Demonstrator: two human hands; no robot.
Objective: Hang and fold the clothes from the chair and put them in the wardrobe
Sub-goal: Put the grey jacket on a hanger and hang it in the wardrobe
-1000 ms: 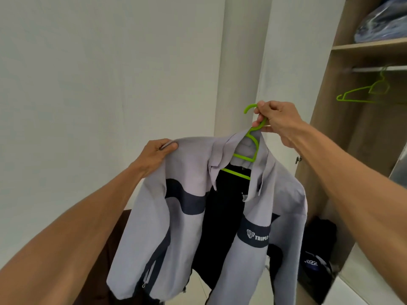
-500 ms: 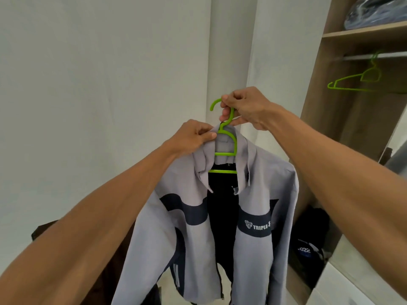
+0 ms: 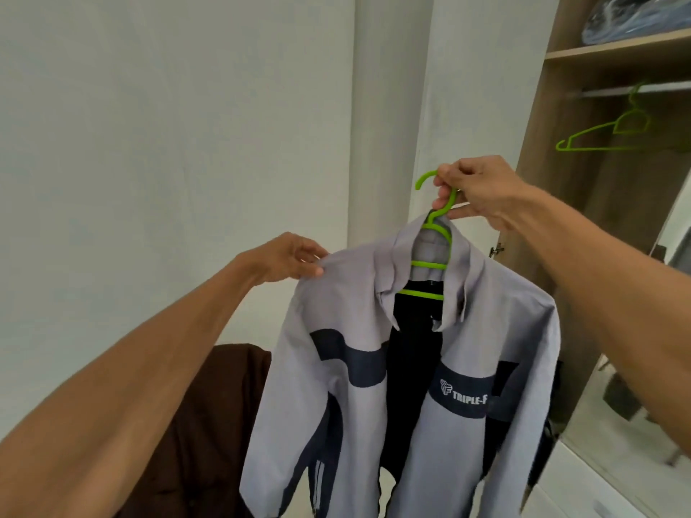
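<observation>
Item: grey jacket, navy bands across chest and sleeves, white "TRIPLE-F" lettering on one band, front open on dark lining. Draped over green hanger, held up in the air just left of the wardrobe, outside it.

Right hand: fingers and thumb curled tight round the hanger's hook, left of the wardrobe's wooden side panel, below rail level.

Left hand: thumb and fingertips pinching the jacket's shoulder seam, farther left of the wardrobe than the right hand.

Inside the wardrobe: metal rail below the shelf; second green hanger hooked on the rail, bare. Plastic-wrapped bundle on the shelf, contents not legible.

Well left of the wardrobe, low down: brown garment, partly hidden behind the left forearm and the jacket; support under it not visible.

Behind, left of the wardrobe: pale wall.
</observation>
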